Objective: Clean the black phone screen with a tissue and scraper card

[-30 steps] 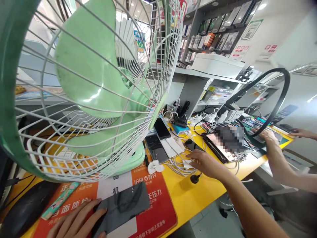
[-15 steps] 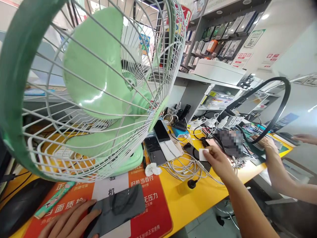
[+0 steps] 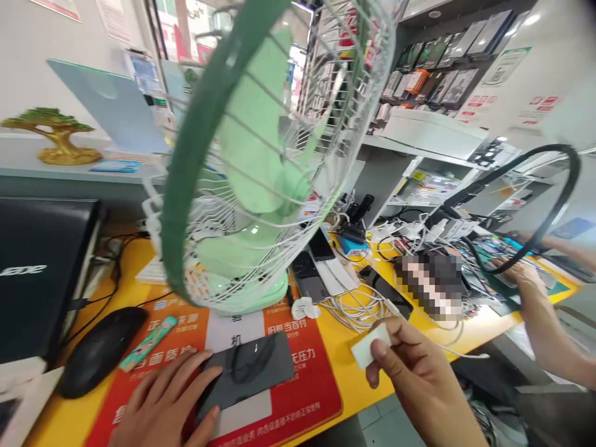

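Head view: a flat dark phone (image 3: 254,369), as it appears to be, is seen lying aslant on the red mat (image 3: 305,403), its left end under the left hand (image 3: 170,397).
Left hand state: the fingers are loosely spread and laid on the phone, with the thumb near its lower edge; how firmly it is pressed is not clear.
Right hand state: a small white square (image 3: 367,349) is pinched by the right hand (image 3: 419,369) between thumb and bent fingers, above the table and apart from the phone.
Good handling: the square, it is judged, should be held near its edge, so that its face is not soiled. The phone is best steadied by light pressure, because its smooth surface might slide or be marked.
Care point: the loose cables (image 3: 354,310) near the right hand could be caught by the wrist, so some height is advised.
Yellow table: its surface (image 3: 338,335) is crowded; a black mouse (image 3: 103,351), a laptop (image 3: 41,279) and crumpled paper (image 3: 305,308) are found around the mat.
Green fan: it (image 3: 261,149) is placed behind the mat, and much is hidden by it.
Room: boxes are shown on shelves (image 3: 431,62) at the back; another person's hand (image 3: 521,273) is seen at the far right.
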### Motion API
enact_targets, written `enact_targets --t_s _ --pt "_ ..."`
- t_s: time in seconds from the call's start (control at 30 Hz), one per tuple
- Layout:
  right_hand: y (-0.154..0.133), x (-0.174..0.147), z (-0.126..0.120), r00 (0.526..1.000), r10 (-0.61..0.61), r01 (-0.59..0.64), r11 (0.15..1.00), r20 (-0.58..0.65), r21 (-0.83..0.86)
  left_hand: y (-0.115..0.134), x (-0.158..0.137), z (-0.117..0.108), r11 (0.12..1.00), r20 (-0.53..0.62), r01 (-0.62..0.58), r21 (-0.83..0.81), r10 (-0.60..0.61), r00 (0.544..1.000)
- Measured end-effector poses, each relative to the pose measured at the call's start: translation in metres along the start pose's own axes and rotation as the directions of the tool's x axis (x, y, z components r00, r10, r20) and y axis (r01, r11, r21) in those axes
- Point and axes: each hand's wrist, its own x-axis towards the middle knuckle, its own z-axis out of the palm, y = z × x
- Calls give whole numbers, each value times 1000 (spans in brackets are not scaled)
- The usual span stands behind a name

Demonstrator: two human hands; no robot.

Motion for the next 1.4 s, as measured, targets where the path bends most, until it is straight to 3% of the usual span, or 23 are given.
enact_targets --t_s 0.13,0.3,0.43,0.57,0.63,0.73,0.83,0.9,0.97,1.1,1.3,1.4 --pt "28 5 59 991 -9 46 960 133 -277 19 10 -27 1000 -15 6 -2 -7 1000" --pt "53 16 101 977 -47 164 793 209 -587 27 13 -38 999 -3 18 -38 -19 1000" --pt "62 19 110 962 -162 267 713 218 -648 28 13 -39 997 23 29 -74 -27 999" --pt "67 18 110 869 -415 492 662 270 -565 28 14 -40 994 33 45 -103 -41 999" --pt "68 16 110 834 -474 549 659 283 -514 28 14 -41 993 25 44 -109 -42 999" --pt "67 13 111 876 -407 481 763 257 -432 29 15 -43 992 25 47 -115 -44 999" --pt "63 12 114 945 -247 297 924 216 -242 29 14 -44 990 47 58 -125 -53 998" --pt "61 14 115 964 -146 175 978 223 -117 29 14 -44 989 60 68 -130 -60 996" --pt "59 18 114 964 -109 134 987 242 -88 29 14 -45 988 67 72 -134 -64 996" --pt "60 25 108 953 -128 187 961 273 -203 30 15 -45 987 74 78 -141 -68 995" --pt "68 28 92 956 36 73 931 292 -357 31 15 -45 983 88 91 -159 -78 993" --pt "70 31 84 952 57 79 903 301 -421 30 15 -45 985 90 85 -148 -72 993"
